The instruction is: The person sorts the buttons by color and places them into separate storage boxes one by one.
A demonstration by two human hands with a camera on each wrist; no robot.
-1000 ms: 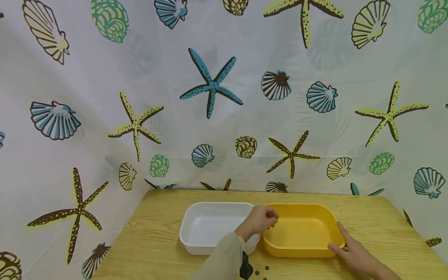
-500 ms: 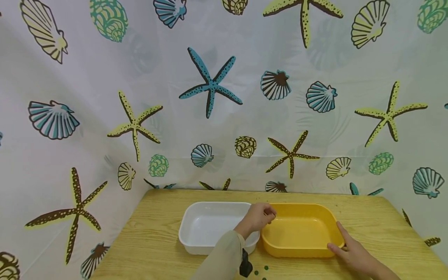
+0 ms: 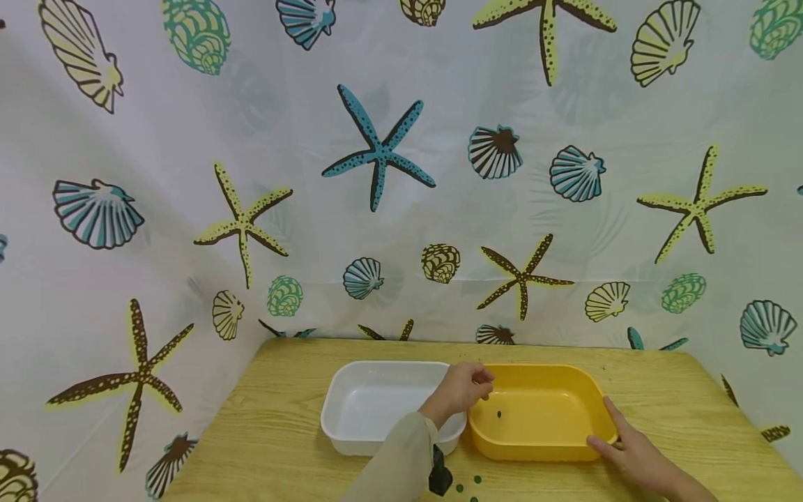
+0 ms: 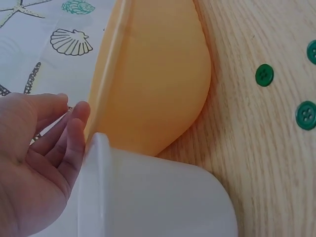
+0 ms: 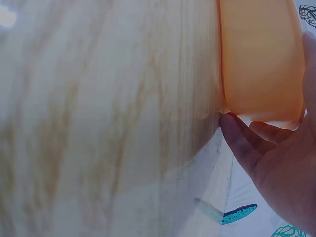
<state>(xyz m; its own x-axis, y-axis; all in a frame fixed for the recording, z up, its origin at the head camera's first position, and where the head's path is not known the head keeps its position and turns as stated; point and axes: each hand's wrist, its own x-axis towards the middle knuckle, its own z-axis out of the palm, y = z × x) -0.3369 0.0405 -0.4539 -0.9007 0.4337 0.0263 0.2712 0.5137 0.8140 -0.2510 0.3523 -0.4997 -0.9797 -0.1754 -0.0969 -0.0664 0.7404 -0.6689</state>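
Note:
A yellow tub (image 3: 546,418) and a white tub (image 3: 357,446) stand side by side on the wooden table. My left hand (image 3: 456,389) hovers over where their rims meet, fingers loosely bent. The left wrist view shows nothing between thumb and fingertips of this hand (image 4: 39,158). One small dark green button (image 3: 499,414) lies inside the yellow tub, near its left end. At the tub's right end my right hand (image 3: 636,453) holds the outer wall, thumb at the front corner and fingers along the side. Part of that hand's fingers is hidden behind the tub in the right wrist view.
Several green buttons, such as this four-holed button (image 4: 264,75), lie on the table (image 3: 270,432) in front of the tubs. A shell-and-starfish patterned sheet (image 3: 401,230) rises behind the table and along both sides. A dark wrist device (image 3: 440,474) sits at my left cuff.
A button now lies in the yellow tub; half a second ago a dark speck showed just below my left fingertips. My left hand has shifted slightly left; my right hand has stayed put.

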